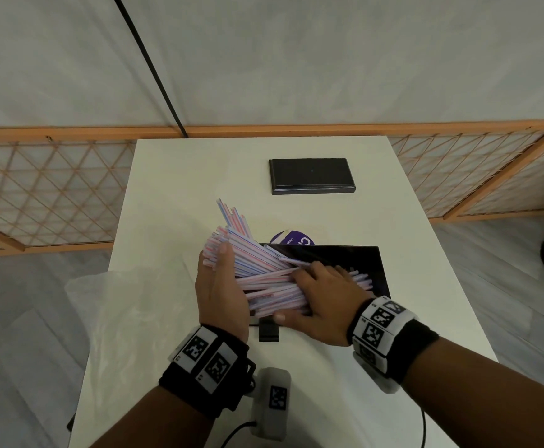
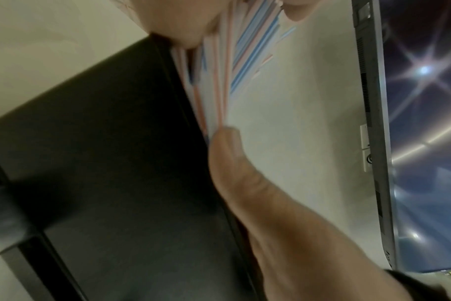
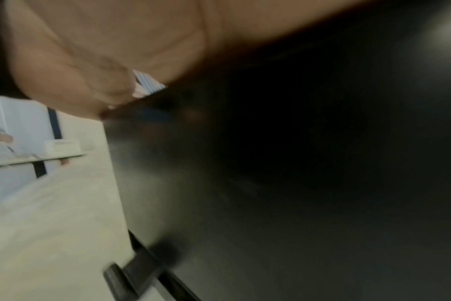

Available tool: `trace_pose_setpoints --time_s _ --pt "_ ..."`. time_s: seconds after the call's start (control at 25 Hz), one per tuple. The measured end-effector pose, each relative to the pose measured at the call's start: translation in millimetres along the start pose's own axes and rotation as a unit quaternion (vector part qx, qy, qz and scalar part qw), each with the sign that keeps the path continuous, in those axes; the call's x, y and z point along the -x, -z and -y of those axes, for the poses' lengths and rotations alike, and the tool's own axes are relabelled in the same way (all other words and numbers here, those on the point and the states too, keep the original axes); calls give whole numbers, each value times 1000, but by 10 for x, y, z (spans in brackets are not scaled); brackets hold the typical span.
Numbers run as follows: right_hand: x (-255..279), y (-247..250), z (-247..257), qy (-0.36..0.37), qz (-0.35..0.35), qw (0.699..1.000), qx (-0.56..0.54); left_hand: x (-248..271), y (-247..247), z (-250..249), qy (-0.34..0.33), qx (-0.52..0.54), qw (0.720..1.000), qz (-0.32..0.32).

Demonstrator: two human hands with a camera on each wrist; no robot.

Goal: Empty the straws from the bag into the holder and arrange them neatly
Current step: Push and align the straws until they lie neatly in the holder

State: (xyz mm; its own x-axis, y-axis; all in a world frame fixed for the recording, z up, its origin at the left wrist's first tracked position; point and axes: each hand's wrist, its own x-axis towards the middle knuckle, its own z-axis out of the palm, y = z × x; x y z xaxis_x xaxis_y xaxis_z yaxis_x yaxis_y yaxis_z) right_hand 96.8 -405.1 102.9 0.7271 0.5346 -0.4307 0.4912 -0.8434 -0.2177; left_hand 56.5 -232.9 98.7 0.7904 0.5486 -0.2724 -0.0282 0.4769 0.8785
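Observation:
A loose heap of pink-and-blue striped straws (image 1: 264, 276) lies slanted across the left end of the open black holder (image 1: 361, 260), its far ends fanning out past the box's left rim. My left hand (image 1: 220, 270) clasps the heap at its left end, thumb on top and fingers hidden beneath. From the right, my right hand (image 1: 299, 295) lies over the heap with its thumb along the near side. The left wrist view shows the straws (image 2: 219, 71) running between thumb and fingers beside the holder's wall (image 2: 103, 152). The right wrist view is blurred and shows a few straws (image 3: 148, 83) under the palm.
The crumpled clear plastic bag (image 1: 119, 312) lies at the table's left edge beside my left wrist. A black lid (image 1: 311, 174) sits at the far side of the white table (image 1: 409, 286). A purple round object (image 1: 291, 238) peeks out behind the holder.

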Motion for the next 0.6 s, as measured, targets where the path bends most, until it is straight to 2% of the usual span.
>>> trace_pose_setpoints --time_s 0.2,0.4,0.6 --pt "-85 42 176 -32 6 999 -24 -36 19 50 -23 -53 998 -5" --pt "-130 100 283 3 -37 998 -53 -52 26 46 -59 -113 992 1" --pt "-140 293 6 22 13 993 -115 -73 31 52 -47 -116 992 1"
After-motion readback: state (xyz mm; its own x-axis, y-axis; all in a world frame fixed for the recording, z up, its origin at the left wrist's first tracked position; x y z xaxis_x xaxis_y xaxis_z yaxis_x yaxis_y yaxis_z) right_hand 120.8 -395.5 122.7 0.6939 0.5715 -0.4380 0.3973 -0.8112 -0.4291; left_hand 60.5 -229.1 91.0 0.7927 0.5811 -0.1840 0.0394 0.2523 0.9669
